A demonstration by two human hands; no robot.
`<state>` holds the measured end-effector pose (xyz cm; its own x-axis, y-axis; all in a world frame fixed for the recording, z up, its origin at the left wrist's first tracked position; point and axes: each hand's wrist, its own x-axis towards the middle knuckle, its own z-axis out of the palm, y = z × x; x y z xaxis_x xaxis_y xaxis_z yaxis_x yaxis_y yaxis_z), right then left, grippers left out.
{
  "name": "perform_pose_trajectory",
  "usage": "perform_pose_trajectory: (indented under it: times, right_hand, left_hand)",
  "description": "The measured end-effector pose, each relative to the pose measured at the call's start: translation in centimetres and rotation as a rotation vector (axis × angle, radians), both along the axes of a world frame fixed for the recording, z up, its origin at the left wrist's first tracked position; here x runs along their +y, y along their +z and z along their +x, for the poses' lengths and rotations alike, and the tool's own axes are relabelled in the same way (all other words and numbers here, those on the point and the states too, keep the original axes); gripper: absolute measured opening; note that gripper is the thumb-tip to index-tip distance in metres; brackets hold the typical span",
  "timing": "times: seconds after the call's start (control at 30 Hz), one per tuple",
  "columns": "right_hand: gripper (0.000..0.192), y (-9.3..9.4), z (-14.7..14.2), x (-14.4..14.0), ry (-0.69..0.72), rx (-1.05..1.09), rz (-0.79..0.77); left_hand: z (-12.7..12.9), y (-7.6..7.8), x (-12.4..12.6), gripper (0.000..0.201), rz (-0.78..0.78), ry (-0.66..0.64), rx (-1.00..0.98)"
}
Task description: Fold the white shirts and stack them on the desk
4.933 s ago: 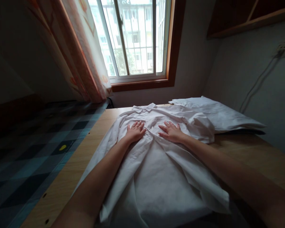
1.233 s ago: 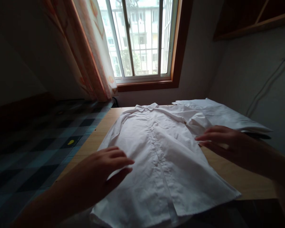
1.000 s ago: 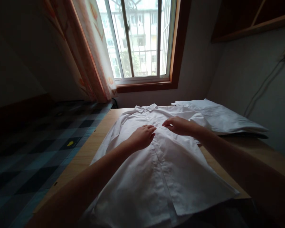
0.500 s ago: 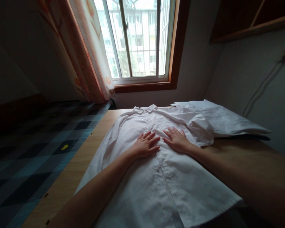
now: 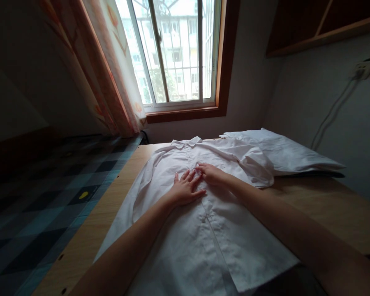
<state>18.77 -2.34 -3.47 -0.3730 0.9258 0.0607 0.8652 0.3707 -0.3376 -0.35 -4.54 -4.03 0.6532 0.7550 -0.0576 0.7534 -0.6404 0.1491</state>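
Wooden worktop (image 5: pixel 311 205) under window (image 5: pixel 175 53) w/ barred panes. Patterned curtain (image 5: pixel 111 70) drawn to left. Folded white cloth (image 5: pixel 283 154) at far right of worktop. Checked bedding (image 5: pixel 49 193) alongside, left. Wall socket (image 5: pixel 362 68) w/ cable, right wall.

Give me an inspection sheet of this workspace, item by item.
Surface: wooden table, bare along its right side.
Job's things: white shirt spread flat, front up, collar toward the window.
Clutter: folded white cloth at the table's far right.
Grippers: left hand flat and open on the shirt's chest; right hand on the placket beside it, grip unclear.
Cables: white cord hanging from a wall socket.
Surroundings: curtain, checkered bedding left.
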Motion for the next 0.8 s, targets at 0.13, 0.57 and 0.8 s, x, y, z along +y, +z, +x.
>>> perform_pose_trajectory:
  times: [0.13, 0.57, 0.8]
  right_hand:
    - [0.052, -1.5, 0.1, 1.2, -0.028, -0.005, -0.025]
    - [0.064, -2.7, 4.9, 3.9, -0.388, -0.098, -0.030]
    - [0.041, -3.1, 8.7, 4.0, -0.251, -0.086, 0.154]
  left_hand:
    - [-0.1, 0.3, -0.4, 0.081, -0.013, 0.007, 0.013]
    - [-0.3, 0.4, -0.5, 0.083, -0.050, 0.009, 0.020]
    - [-0.7, 0.0, -0.1, 0.088, -0.027, 0.015, -0.025]
